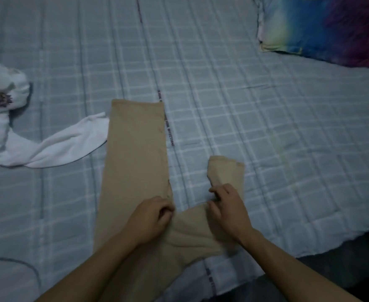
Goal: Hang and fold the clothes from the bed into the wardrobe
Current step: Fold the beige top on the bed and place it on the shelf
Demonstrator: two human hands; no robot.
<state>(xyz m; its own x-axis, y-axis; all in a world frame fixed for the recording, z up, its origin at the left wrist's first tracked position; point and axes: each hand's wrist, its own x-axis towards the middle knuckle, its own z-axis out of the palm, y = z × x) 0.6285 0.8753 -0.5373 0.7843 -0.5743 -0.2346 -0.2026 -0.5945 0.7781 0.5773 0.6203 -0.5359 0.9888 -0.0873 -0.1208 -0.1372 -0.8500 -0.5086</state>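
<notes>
Beige trousers (135, 149), two hands (151, 219) (229, 210) gripping, perhaps one white garment (48, 149)

My bed (233, 88) fills nearly everything I see, covered in a pale blue checked sheet that runs to its edge at the near right. Beige trousers (135, 149) lie flat on it in the middle, one leg stretched straight toward the far side and the other bent off to the right with its end folded back, and my hands rest on them at the near end. A white garment (55, 147) sprawls at the left, its tip just touching the trousers, and a blue, yellow and purple pillow (323, 27) sits in the far right corner.
</notes>
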